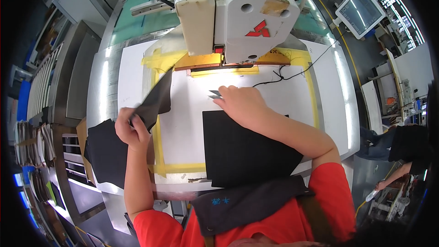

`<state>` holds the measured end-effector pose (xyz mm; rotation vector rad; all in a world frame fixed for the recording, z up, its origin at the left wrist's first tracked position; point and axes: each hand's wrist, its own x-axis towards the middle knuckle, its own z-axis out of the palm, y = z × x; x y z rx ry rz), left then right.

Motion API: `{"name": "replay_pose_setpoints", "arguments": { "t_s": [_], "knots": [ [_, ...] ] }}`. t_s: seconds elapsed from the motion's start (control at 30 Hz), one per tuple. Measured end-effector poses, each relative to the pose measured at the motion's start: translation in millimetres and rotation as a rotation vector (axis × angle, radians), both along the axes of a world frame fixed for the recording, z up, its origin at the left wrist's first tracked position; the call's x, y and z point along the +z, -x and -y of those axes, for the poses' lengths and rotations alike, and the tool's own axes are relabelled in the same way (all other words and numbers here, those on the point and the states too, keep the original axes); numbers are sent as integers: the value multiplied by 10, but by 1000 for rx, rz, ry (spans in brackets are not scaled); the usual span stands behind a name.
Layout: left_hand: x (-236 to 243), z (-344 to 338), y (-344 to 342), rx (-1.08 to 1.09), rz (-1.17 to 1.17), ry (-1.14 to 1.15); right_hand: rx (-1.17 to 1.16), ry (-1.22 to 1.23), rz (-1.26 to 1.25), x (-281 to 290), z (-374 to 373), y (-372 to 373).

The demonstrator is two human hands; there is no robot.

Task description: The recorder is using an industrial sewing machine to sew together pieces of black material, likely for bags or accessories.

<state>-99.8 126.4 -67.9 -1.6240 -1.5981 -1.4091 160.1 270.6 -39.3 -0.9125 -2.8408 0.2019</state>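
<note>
A dark fabric piece (pixel 156 95) hangs from my left hand (pixel 132 127), whose fingers pinch its lower-left end; its upper tip reaches the left end of the sewing machine's plate (pixel 199 61). My right hand (pixel 240 103) grips small metal snips (pixel 213 93), blades pointing left, over the white board (pixel 178 142) with yellow taped edges. Black fabric pieces (pixel 247 155) lie beneath and below my right forearm. Another black stack (pixel 106 153) lies at the board's left.
The white machine head (pixel 251 9) stands at the back, with a dark cord (pixel 308 68) running from near it. A screen (pixel 359 11) is at upper right. A co-worker in dark clothing (pixel 402 144) is at the right. Racks of flat items (pixel 36 144) stand left.
</note>
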Motion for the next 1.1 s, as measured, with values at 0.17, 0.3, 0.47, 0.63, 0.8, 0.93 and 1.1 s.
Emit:
{"name": "replay_pose_setpoints", "arguments": {
  "t_s": [0.17,0.3,0.47,0.63,0.8,0.93,1.1],
  "knots": [
    [162,-33,-622,-527,-262,292,-336,-80,126,122,-142,-1236],
    [347,-114,-1161,-946,-115,672,-531,-90,80,33,-58,-2136],
    [310,-583,-1382,-526,139,697,-385,-111,-84,139,-212,-2131],
    [-167,-1458,-1452,-175,332,662,-68,-24,-287,-66,-478,-1428],
    [-264,-1717,-1683,221,174,680,96,65,-336,-164,-472,-1220],
    [-326,-1792,-1646,229,310,728,141,57,-399,-173,-501,-1214],
    [-330,-1725,-1517,82,459,721,145,74,-470,28,-585,-1336]
  ]
}}
